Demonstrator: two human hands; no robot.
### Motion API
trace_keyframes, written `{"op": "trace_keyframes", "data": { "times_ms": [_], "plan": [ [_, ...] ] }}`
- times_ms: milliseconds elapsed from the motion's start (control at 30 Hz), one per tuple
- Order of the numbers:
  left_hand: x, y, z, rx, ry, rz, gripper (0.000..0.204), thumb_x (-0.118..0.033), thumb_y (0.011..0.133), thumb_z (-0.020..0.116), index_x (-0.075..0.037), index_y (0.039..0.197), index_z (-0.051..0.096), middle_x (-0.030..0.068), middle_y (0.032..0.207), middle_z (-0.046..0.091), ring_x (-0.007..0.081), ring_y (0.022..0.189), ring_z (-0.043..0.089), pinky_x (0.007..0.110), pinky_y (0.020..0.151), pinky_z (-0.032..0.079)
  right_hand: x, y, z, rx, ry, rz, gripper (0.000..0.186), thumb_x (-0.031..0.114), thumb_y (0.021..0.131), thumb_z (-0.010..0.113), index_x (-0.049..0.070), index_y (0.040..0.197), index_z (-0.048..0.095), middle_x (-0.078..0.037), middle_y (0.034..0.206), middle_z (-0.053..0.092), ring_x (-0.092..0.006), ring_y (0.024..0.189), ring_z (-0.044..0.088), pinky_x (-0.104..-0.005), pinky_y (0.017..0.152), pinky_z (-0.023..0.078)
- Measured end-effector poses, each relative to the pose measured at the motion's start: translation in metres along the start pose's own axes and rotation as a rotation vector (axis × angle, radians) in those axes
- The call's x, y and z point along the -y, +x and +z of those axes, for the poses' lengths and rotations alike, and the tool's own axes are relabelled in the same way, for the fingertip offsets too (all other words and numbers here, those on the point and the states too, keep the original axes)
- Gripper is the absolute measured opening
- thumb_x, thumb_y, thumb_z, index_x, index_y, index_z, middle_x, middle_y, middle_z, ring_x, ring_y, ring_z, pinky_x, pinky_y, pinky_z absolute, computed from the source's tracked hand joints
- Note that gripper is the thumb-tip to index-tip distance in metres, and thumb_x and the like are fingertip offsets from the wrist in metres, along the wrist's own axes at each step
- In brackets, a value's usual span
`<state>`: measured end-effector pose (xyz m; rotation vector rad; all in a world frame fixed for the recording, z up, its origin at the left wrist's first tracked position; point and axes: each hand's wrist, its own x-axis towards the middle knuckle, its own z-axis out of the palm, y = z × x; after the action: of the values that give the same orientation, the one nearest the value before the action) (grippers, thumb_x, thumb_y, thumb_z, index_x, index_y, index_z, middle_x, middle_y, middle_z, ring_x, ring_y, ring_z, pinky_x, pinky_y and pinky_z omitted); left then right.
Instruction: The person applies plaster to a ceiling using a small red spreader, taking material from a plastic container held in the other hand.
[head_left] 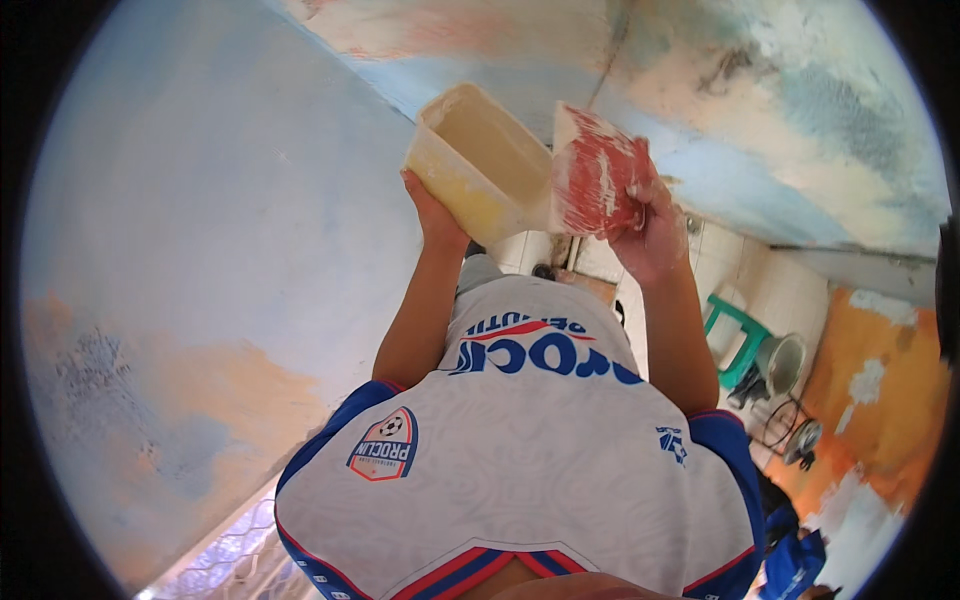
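Green stool (744, 364), bucket (784, 362) below right hand (654, 240)

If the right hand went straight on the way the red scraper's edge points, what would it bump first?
Probably the tub that the left hand holds. The edge of the scraper faces it in the picture, but depth is unclear, so it might pass over the tub instead.
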<state>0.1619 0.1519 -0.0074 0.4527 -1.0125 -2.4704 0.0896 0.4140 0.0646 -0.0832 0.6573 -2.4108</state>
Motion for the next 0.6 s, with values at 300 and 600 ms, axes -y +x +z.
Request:
{"op": "trace_keyframes", "data": {
  "times_ms": [300, 600],
  "plan": [
    [0.025, -0.012, 0.005, -0.02, -0.195, -0.046, 0.081, -0.072, 0.103, 0.012, -0.017, 0.159, 0.033, 0.0101, 0.155, 0.047, 0.0319, 0.141, 0.047, 0.05, 0.116, 0.043, 0.021, 0.044, -0.009, 0.035, -0.316, 0.099, 0.04, 0.004, 0.097, 0.058, 0.007, 0.136, 0.048, -0.013, 0.114, 0.068, -0.023, 0.089, 0.071, -0.0484, 0.075, 0.066],
    [0.03, -0.028, 0.018, -0.032, -0.225, -0.066, 0.085, -0.074, 0.101, 0.01, -0.016, 0.158, 0.036, 0.0111, 0.155, 0.047, 0.0332, 0.14, 0.048, 0.052, 0.117, 0.04, 0.022, 0.055, 0.005, 0.048, -0.193, 0.088, 0.036, 0.002, 0.098, 0.062, 0.007, 0.133, 0.053, -0.011, 0.122, 0.065, -0.0307, 0.115, 0.063, -0.0596, 0.103, 0.051]
  ]
}}
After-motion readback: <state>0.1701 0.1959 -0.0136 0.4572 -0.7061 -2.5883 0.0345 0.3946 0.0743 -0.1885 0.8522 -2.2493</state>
